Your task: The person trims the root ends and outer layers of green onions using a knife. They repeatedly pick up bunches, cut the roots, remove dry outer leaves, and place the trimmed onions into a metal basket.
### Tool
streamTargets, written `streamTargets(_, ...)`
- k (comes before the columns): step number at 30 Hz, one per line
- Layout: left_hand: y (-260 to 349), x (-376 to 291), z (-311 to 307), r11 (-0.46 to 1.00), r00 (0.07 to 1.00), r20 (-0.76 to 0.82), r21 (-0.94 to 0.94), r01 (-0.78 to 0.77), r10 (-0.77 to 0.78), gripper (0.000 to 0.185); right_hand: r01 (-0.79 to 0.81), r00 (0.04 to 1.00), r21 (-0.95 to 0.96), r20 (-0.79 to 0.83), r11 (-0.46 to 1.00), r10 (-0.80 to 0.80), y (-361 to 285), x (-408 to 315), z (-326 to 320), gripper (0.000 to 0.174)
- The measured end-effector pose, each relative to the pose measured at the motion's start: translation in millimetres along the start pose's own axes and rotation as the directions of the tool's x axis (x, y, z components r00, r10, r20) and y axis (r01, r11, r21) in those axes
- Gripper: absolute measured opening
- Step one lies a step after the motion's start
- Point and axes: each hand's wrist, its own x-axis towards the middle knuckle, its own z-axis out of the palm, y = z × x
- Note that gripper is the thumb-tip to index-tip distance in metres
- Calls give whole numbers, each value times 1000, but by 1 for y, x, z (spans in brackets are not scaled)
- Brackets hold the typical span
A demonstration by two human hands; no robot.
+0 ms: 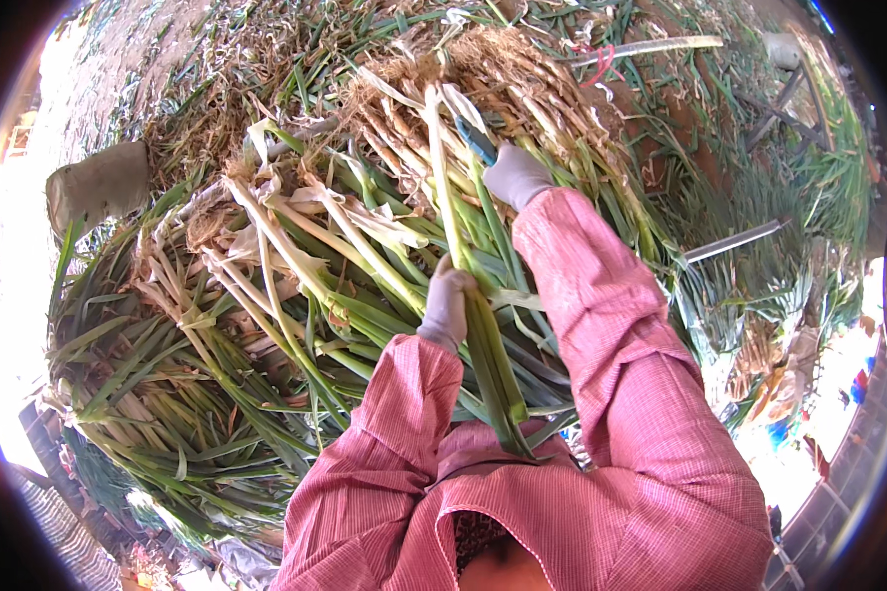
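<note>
My left hand, in a pale grey glove, is closed around a large green onion. Its white base points away from me, while its green leaves hang down toward my lap. My right hand, gloved alike, grips a teal-handled tool just right of the white stem. The tool's working end cannot be made out. A pale strip of outer leaf curls beside the stem's tip. Several trimmed-looking onions lie to the left of my hands. Beyond lies a heap of onions with brown, hairy roots.
A tied bundle of onions lies at left, near a grey block-like object. Metal bars stick out at right and far right, the latter near red string. Leaf scraps litter the ground.
</note>
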Motion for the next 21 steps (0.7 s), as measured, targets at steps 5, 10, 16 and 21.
streamTargets(5,28,-48,-44,935,932,-129,155,-319,339,34,116,992,-10,-54,993,-117,68,-64,6,31)
streamTargets(10,22,-73,-85,888,900,-169,312,-338,402,25,182,980,-112,100,977,-171,122,-150,29,26)
streamTargets(16,-2,-155,-114,920,923,-303,375,-113,237,25,111,977,-105,195,988,-89,194,-214,57,25)
streamTargets(21,14,-238,-160,870,858,-301,407,-279,416,35,131,983,-98,142,986,-117,224,-224,59,25)
